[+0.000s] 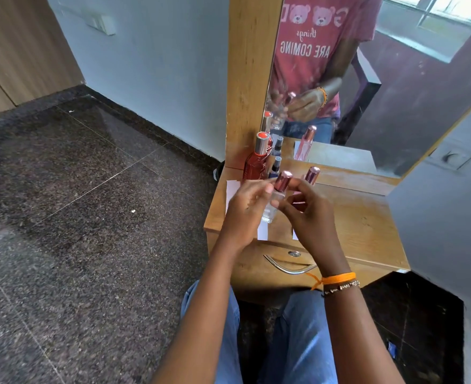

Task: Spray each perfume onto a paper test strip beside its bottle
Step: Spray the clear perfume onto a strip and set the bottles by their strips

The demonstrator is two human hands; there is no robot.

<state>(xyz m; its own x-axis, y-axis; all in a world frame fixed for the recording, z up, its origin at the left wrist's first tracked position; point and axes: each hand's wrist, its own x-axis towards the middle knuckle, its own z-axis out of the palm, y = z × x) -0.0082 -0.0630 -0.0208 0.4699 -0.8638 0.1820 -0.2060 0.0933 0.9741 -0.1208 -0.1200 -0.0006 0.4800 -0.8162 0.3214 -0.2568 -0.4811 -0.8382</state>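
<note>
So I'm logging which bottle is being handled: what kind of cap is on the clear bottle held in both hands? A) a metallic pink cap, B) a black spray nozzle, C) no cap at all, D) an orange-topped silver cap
A: the clear bottle, held between the left hand and right hand, carries a metallic pink cap.

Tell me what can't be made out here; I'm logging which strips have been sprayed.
- Head view: the paper strips are mostly covered by the left hand and right hand; their count and any wet marks are hidden.
- The clear bottle is partly covered by fingers; which hand grips it is unclear.
- The small dark bottle is too small to read.
- The red bottle label is blurred.
</note>
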